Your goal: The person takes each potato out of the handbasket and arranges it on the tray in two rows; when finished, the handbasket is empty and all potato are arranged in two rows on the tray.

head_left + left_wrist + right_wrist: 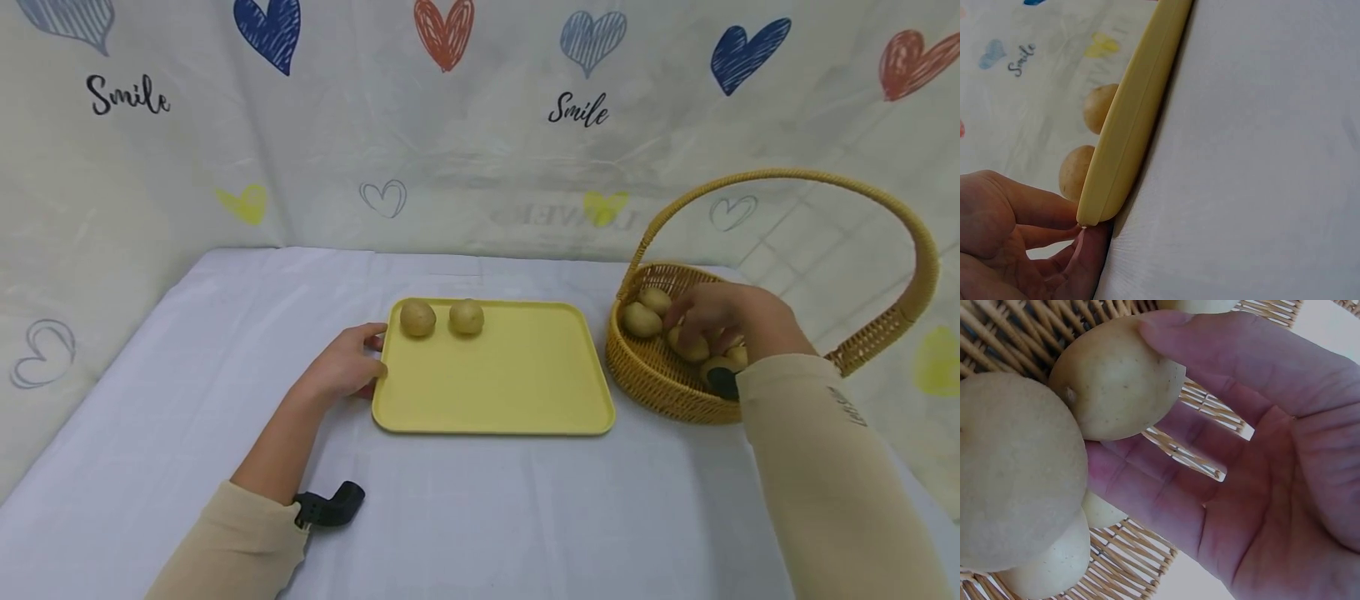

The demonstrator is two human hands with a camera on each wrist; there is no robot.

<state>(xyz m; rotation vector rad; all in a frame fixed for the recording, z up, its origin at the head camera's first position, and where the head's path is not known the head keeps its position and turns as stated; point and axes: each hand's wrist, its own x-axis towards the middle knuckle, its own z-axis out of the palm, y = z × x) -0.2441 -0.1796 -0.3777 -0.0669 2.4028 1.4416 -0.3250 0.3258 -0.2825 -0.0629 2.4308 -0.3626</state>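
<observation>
A yellow tray (495, 375) lies on the white cloth, with two potatoes, one (417, 318) in its far left corner and another (467, 317) just right of it. My left hand (345, 364) pinches the tray's left rim; in the left wrist view the thumb (1047, 209) meets the edge from one side and fingers from the other. Inside the wicker basket (660, 404), my right hand (731, 315) grips a potato (1119, 378) between thumb and fingers. A larger-looking potato (1016, 469) sits beside it, close to the right wrist camera.
Several more potatoes, such as one (642, 320) by the left wall, lie in the basket. Its tall arched handle (795, 174) rises over the right forearm. Behind the table hangs a backdrop (480, 117) printed with hearts.
</observation>
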